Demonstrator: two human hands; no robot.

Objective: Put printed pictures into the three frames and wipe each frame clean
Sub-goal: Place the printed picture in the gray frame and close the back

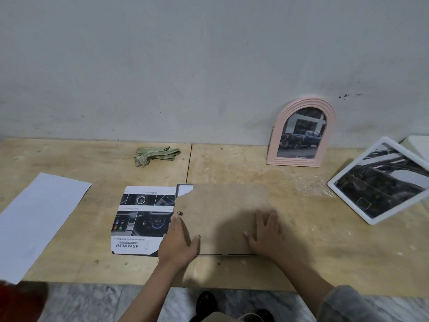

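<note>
Third frame (222, 217) lies face-down mid-desk, long axis left to right, backing board up. Left hand (178, 240) and right hand (267, 235) press flat on its near edge, fingers straight, gripping nothing. Print (141, 219) protrudes leftward, nearer the left hand.

A scuffed plywood tabletop (232, 163) ran along the grey wall. On it lay a crumpled green cloth (156, 155), a blank white sheet (39, 219), a printed car brochure page (141, 219) and, overlapping its right edge, a brown frame backing board (222, 212). A pink arched frame (301, 133) stood against the wall; a white rectangular frame (380, 182) sat tilted at the right.
</note>
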